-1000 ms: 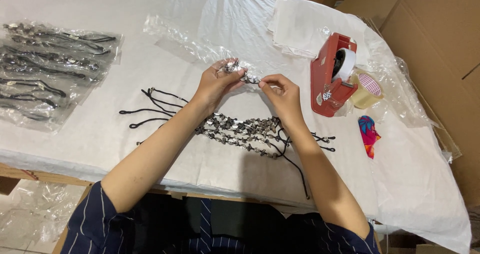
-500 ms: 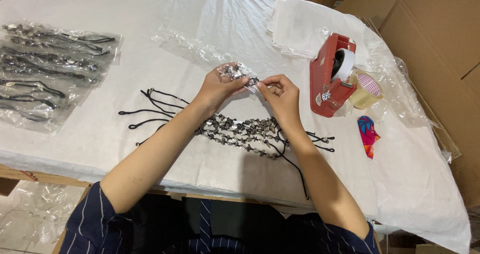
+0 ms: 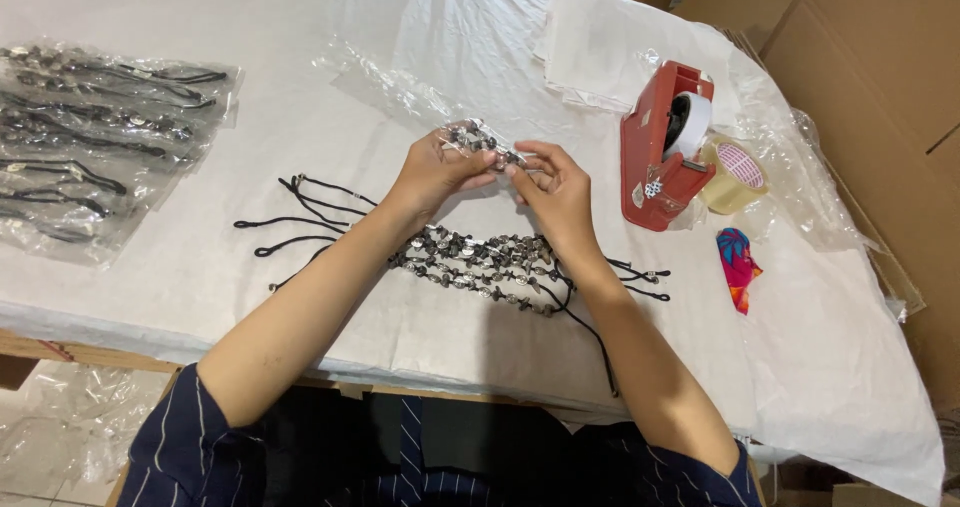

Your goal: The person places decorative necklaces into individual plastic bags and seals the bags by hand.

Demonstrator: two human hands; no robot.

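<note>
Nearest, a pile of beaded cords (image 3: 480,262) lies just below the fingers, the left hand (image 3: 435,167) and right hand (image 3: 550,182) pinch one bagged cord (image 3: 478,142) between closed fingertips, bare cloth (image 3: 300,117) beyond, a tape dispenser (image 3: 665,147) close rightward.

Bright, even overhead light; soft shadows under the forearms, mild glare on plastic, sharp focus.
</note>
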